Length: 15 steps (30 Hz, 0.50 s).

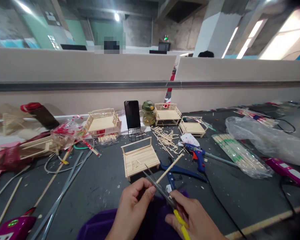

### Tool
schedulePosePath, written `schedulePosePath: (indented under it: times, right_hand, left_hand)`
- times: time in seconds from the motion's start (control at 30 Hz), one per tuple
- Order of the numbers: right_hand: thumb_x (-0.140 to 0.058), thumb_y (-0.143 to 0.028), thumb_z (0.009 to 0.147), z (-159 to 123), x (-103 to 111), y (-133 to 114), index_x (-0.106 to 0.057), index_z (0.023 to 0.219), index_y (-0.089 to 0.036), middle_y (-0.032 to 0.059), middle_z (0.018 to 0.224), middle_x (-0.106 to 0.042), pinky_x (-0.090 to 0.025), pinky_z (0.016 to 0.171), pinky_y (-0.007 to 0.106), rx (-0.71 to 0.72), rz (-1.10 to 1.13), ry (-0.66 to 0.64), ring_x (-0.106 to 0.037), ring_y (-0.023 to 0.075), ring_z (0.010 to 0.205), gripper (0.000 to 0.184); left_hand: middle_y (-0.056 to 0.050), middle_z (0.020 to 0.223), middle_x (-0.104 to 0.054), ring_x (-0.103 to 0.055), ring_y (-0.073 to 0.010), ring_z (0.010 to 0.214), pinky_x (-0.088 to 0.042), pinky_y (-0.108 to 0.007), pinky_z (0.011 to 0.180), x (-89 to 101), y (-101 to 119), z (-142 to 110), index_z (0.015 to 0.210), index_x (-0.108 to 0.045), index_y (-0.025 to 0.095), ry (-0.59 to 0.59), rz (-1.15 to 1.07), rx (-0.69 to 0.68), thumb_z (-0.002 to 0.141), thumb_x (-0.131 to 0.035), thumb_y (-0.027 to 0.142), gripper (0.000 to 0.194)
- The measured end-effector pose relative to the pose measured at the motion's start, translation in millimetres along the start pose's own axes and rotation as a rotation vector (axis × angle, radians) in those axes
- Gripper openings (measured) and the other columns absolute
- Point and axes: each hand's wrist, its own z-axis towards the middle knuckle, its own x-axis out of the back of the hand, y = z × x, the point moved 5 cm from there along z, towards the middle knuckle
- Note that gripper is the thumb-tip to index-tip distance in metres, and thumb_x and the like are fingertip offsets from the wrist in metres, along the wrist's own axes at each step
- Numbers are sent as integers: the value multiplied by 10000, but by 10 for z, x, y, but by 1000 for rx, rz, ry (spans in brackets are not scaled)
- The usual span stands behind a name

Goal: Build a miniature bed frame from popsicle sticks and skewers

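My right hand grips a pair of scissors by the yellow handles, the blades slightly apart and pointing away to the left. A thin wooden stick lies across the blades. At its near end, my left hand pinches it between thumb and fingers. Just beyond my hands stands a small wooden bench model with a few short stick pieces on its slatted top. Below both hands is a purple tray, partly hidden by them. A blue tool with long handles lies past the scissors.
A blue glue gun with a cord lies at the right, near a heap of cut sticks. Several finished models stand behind, beside a phone on a stand and a green bottle. Bagged sticks lie farther right.
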Motion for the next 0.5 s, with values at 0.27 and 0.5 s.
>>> schedulePosePath:
  times: [0.27, 0.5]
  right_hand:
    - [-596, -295, 765, -75, 31, -59, -498, 948, -234, -81, 603, -405, -237, 517, 222, -5, 11, 1, -371, 103, 537, 216]
    - [-605, -291, 754, -20, 30, -15, -506, 868, -227, -84, 565, -384, -211, 495, 228, -22, -41, -48, -350, 95, 506, 164]
  left_hand:
    - [6, 620, -529, -461, -124, 608, -363, -200, 561, 23, 25, -53, 661, -596, 168, 70, 73, -86, 840, -577, 373, 273]
    - [33, 544, -448, -379, -97, 523, -328, -195, 508, 8, 20, 4, 614, -544, 167, -22, -2, 29, 827, -582, 421, 334]
